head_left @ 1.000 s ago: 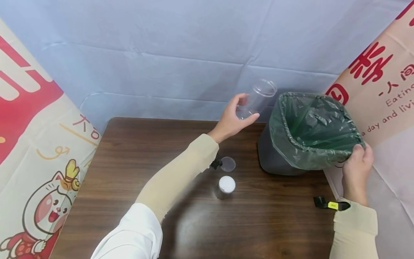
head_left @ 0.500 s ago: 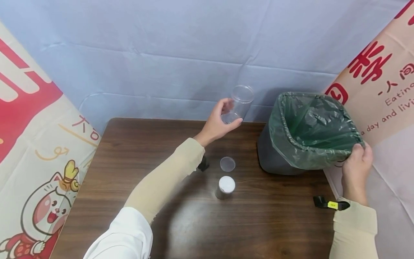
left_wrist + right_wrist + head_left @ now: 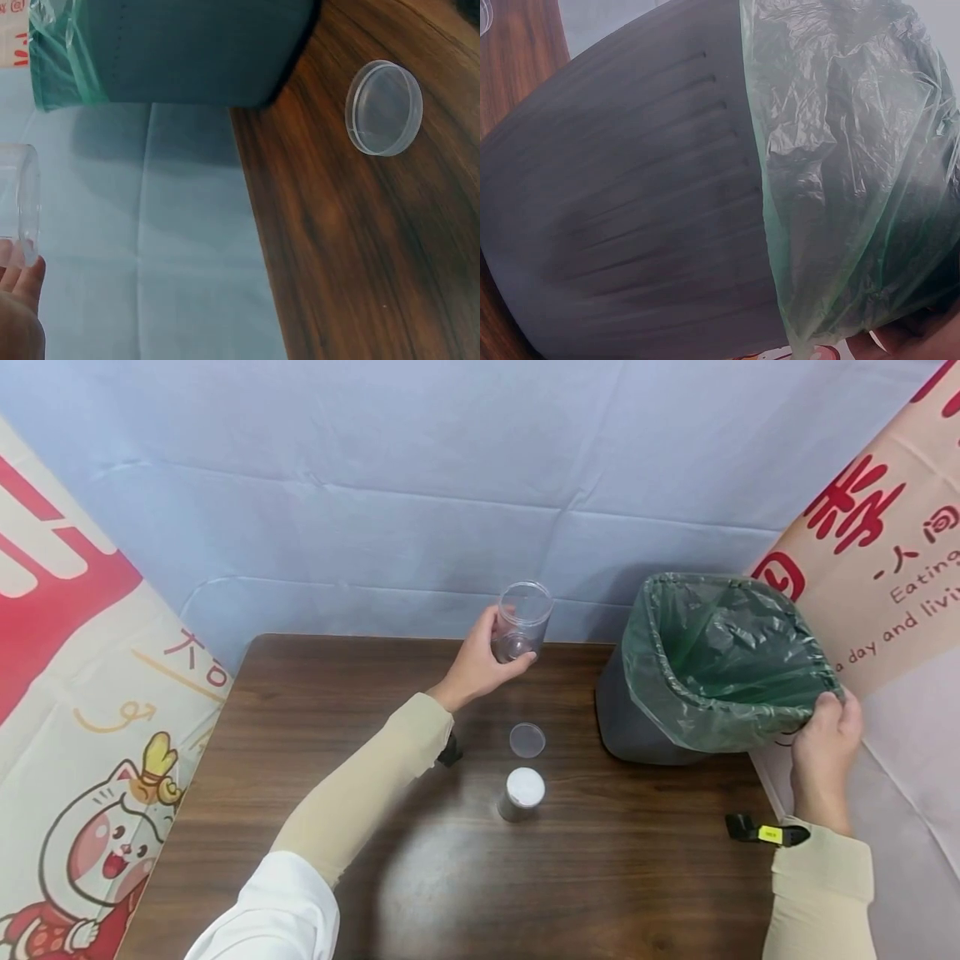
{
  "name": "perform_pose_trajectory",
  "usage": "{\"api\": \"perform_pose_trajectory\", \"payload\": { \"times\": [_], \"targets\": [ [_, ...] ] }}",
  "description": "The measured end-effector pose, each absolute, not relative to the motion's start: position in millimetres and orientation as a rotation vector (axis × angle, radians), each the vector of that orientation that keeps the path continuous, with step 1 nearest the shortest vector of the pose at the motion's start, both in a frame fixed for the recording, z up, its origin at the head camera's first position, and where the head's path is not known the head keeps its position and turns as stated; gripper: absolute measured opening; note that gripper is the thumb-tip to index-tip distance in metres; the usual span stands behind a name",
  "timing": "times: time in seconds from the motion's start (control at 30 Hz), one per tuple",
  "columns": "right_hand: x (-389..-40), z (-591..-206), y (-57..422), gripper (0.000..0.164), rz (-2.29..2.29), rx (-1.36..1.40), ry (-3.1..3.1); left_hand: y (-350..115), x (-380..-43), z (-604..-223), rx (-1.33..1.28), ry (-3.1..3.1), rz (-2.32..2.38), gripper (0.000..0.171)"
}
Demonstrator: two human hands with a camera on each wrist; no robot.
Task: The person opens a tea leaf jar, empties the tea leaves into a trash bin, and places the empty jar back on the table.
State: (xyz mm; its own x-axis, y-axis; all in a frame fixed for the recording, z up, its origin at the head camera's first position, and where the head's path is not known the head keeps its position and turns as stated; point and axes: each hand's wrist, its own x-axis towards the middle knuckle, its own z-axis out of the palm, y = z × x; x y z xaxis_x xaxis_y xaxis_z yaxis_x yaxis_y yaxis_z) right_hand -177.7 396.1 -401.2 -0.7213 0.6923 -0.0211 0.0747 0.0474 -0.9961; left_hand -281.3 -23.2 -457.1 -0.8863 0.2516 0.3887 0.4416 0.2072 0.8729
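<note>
My left hand [image 3: 480, 662] grips a clear plastic jar [image 3: 524, 620] around its lower part, above the table's back edge. The jar is uncapped, with its mouth tilted up, and it looks empty. In the left wrist view only part of the jar [image 3: 16, 202] shows at the left edge. My right hand [image 3: 827, 752] holds the near right rim of a grey trash can [image 3: 645, 727], pinching the green bag [image 3: 712, 727] folded over it. A clear round lid [image 3: 528, 740] lies on the table below the jar. Closer in stands a small canister [image 3: 522, 793] with a white top.
The brown wooden table [image 3: 315, 718] reaches back to a pale blue cloth backdrop [image 3: 360, 485]. Printed banners hang on the left and right sides. The trash can stands at the table's back right corner.
My left hand has moved left and slightly toward me with the jar, away from the trash can, and the jar has become more upright. My right hand has stayed on the rim.
</note>
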Motion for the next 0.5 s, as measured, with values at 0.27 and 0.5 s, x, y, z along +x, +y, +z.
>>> {"api": "perform_pose_trajectory", "payload": {
  "times": [0.27,0.5],
  "targets": [
    [-177.0,-401.6,397.6,0.043,1.709,-0.825,-1.906,-30.0,-280.8,-468.8,-0.677,-2.334,-1.674,0.076],
    [-177.4,-400.6,397.9,0.043,1.7,-0.833,-1.915,-38.7,-275.5,-478.6,-0.647,-2.401,-1.645,0.077]
  ]
}}
